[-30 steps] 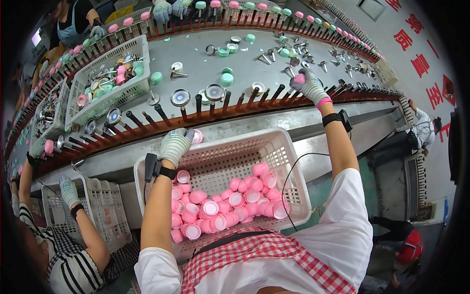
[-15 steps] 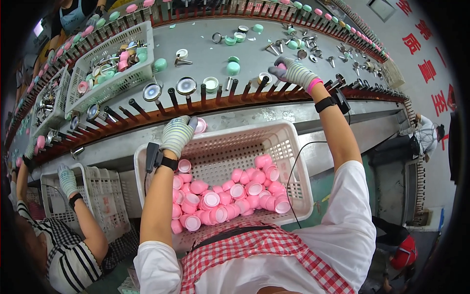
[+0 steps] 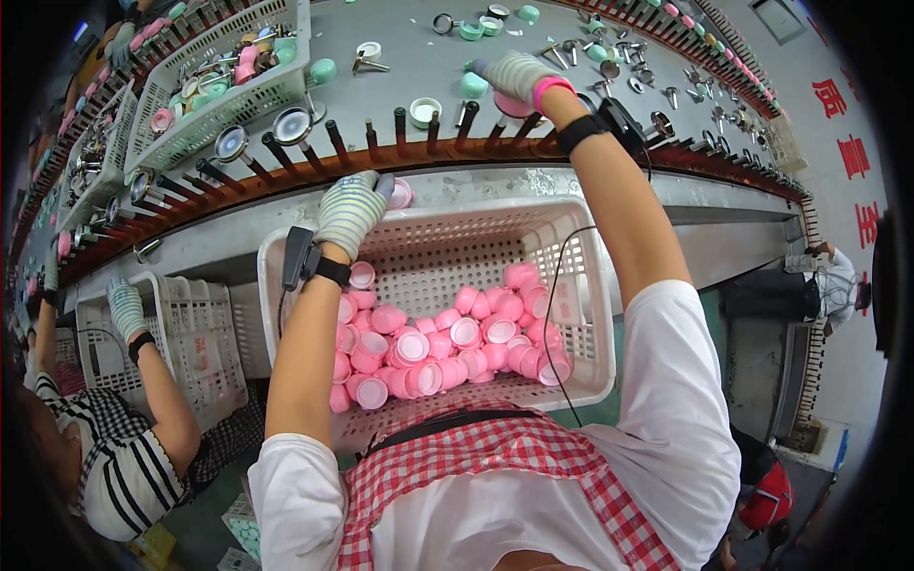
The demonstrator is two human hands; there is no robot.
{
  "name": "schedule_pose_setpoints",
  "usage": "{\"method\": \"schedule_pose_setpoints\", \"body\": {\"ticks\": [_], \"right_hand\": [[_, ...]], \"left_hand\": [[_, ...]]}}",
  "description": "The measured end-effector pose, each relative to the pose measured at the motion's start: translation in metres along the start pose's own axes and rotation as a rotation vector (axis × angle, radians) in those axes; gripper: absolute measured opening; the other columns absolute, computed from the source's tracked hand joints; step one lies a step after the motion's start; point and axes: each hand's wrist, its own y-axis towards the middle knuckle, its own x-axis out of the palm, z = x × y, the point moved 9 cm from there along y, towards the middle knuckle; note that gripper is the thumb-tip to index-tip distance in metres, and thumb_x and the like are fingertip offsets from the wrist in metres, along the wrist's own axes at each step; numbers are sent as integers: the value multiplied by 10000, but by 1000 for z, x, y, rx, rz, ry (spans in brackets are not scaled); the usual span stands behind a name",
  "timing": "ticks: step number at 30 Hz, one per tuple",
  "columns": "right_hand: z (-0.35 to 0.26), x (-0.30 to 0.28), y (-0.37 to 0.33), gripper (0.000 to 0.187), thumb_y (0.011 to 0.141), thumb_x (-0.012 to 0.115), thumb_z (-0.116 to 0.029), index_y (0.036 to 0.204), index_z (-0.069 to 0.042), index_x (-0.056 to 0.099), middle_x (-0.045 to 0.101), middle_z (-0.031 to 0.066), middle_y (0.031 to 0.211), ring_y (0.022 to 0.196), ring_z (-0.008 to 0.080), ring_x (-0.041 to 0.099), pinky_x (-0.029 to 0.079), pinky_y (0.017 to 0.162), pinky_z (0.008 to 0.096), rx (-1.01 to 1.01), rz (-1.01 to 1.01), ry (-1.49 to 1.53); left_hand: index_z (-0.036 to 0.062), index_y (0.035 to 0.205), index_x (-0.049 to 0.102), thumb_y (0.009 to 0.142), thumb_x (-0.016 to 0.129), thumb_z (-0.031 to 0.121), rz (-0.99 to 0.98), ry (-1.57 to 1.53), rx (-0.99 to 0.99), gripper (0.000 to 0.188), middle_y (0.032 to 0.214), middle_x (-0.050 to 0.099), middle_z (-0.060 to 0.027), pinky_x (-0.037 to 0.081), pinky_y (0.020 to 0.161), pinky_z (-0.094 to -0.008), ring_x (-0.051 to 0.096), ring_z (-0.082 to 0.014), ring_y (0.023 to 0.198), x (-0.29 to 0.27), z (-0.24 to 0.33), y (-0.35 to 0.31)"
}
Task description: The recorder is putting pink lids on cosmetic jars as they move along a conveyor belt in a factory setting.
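1. Conveyor table (image 3: 571, 57), grey and curving away to the far side, is taking up the whole far half of the scene, with a row of dark pegs (image 3: 400, 128) standing along its near brown edge and loose green and pink caps and metal rings lying scattered over its top.
2. White perforated basket (image 3: 571, 247) is sitting just near the table edge, right in front of the person, and is holding a heap of pink caps (image 3: 447, 343) piled toward its near side.
3. Second white basket (image 3: 238, 95) is resting on the table at the far left, filled with mixed caps and metal parts.
4. Co-worker (image 3: 124, 466) in a striped top is standing at the left, with one gloved hand (image 3: 124, 305) raised beside another white basket (image 3: 200, 333).
5. Left hand (image 3: 350, 211), in a striped knit glove, is hovering above the far rim of the near basket, fingers curled closed around a single pink cap (image 3: 401, 195) that is showing just right of the fingertips, close under the pegs.
6. Right hand (image 3: 514, 76), gloved the same way, is reaching far over the pegs onto the table, palm down, fingers closing over another pink cap (image 3: 514, 105) that is peeking out beneath it.
7. Green cap (image 3: 473, 85) is lying just left of that right hand, touching the glove or very nearly so.
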Motion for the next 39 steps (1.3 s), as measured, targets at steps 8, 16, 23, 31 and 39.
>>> {"method": "schedule_pose_setpoints", "body": {"ticks": [8, 16, 23, 31, 39], "right_hand": [[4, 8, -14, 642, 907, 355, -557, 1161, -24, 605, 579, 252, 1235, 1137, 431, 542, 411, 969, 460, 110, 126, 381], [-81, 55, -187, 379, 833, 634, -234, 1142, -39, 531, 649, 183, 868, 751, 349, 647, 522, 662, 442, -627, 643, 316], [-41, 323, -241, 384, 800, 615, -221, 1162, -92, 629, 590, 206, 1177, 1037, 365, 621, 518, 857, 439, -398, -513, -81], [-48, 356, -231, 431, 746, 642, -177, 1168, -93, 626, 607, 222, 1144, 1034, 372, 622, 511, 867, 451, -435, -590, -159], [-33, 182, -227, 530, 765, 682, -286, 1247, -95, 571, 629, 215, 1026, 907, 382, 635, 524, 837, 434, -425, 44, 531]], "left_hand": [[59, 932, 686, 934, 444, 419, 11, -3, 34, 434, 945, 673, -199, 488, 838, -444, 639, -356, 922, -1, 16, 2], [70, 926, 681, 929, 441, 432, 59, 18, -5, 435, 950, 669, -198, 483, 831, -460, 630, -362, 933, -11, 1, -2], [53, 922, 681, 926, 457, 412, 133, -27, 58, 423, 938, 671, -202, 486, 821, -456, 632, -364, 924, -11, 10, -2], [45, 917, 673, 930, 448, 417, 67, -12, 5, 434, 920, 664, -220, 477, 812, -476, 625, -380, 923, -11, 7, -7], [60, 1004, 685, 925, 461, 432, 56, -9, -2, 441, 976, 661, -222, 478, 829, -467, 622, -394, 946, -14, 10, -6]]}}
